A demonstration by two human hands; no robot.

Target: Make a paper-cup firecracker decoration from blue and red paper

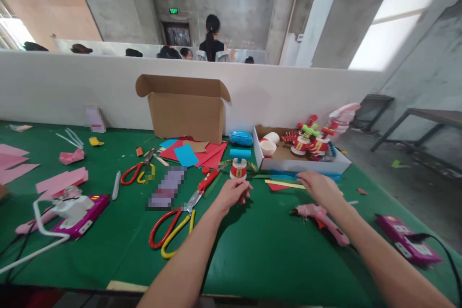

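A small paper-cup figure (238, 170) stands upright on the green table, with a red band, a blue roll on top and folded striped arms at its sides. Just in front of its base is my left hand (234, 193), fingers curled; whether it touches the cup or pinches something small is hidden. My right hand (319, 186) reaches to the paper strips, its fingertips closed at a blue strip (283, 174). Beside that lies a pale yellow strip (283, 184), over a red paper piece (276, 187). A pink glue gun (323, 221) rests below my right wrist.
Large scissors (190, 207) lie left of my left forearm, near a blurred phone (168, 186). A white box (303, 165) with finished figures stands at back right. Purple power strips (407, 239) and cables sit at both sides. A white partition (270, 98) borders the back.
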